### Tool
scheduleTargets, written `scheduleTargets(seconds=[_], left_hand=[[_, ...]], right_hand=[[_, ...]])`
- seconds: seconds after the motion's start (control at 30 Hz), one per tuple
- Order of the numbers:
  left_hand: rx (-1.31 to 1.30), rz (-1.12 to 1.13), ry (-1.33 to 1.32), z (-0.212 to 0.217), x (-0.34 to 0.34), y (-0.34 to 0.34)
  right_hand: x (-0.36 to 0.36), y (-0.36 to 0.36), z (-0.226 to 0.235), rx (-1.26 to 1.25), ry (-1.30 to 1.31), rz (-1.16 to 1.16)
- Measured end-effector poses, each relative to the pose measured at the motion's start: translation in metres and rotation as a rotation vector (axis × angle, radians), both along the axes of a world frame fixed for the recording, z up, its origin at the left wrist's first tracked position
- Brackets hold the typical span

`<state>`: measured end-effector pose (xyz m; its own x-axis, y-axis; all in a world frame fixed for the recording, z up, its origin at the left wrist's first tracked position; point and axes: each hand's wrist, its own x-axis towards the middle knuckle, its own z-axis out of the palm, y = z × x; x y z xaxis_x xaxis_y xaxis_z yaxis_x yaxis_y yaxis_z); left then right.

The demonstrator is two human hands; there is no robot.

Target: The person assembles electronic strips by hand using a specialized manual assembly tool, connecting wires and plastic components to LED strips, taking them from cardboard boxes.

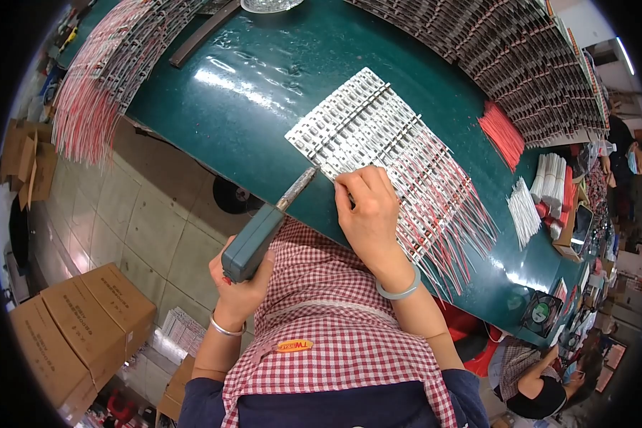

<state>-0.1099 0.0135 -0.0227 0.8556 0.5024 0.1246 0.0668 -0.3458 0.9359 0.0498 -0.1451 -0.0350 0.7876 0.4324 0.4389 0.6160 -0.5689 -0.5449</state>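
Note:
My left hand [242, 297] is wrapped round the handle of a teal soldering gun [252, 242]. The gun's metal barrel slants up and right, and its tip is at the near-left edge of a panel of small white circuit boards [367, 118]. Just right of the tip, my right hand [369, 210] rests over the panel's near edge. Its thumb and forefinger are pinched together, and whatever is between them is too hidden to make out. Rows of red and white wires [453, 242] trail from the panel's right side. Dark strips cross the boards.
The panel lies on a green table [228, 121]. Stacked wired boards stand at the far left [114, 78] and far right [492, 50]. Bundles of red wires [503, 135] and white wires [524, 214] lie right. A small fan [542, 312] sits near the right corner; cartons [85, 328] stand lower left.

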Motion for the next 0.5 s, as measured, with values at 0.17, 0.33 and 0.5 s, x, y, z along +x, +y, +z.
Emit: scheduleTargets(seconds=[0.17, 0.33, 0.5], left_hand=[[0.043, -0.018, 0.018, 0.0049, 0.0016, 0.0002], [0.043, -0.011, 0.048, 0.0076, 0.0007, 0.0006], [0.029, 0.033, -0.003, -0.0007, -0.0055, 0.0012]], right_hand=[[0.0002, -0.0002, 0.0007, 0.011, 0.039, -0.006], [0.0009, 0.0, 0.0018, 0.006, 0.052, -0.003], [0.0019, 0.0002, 0.0014, 0.013, 0.053, 0.002]])
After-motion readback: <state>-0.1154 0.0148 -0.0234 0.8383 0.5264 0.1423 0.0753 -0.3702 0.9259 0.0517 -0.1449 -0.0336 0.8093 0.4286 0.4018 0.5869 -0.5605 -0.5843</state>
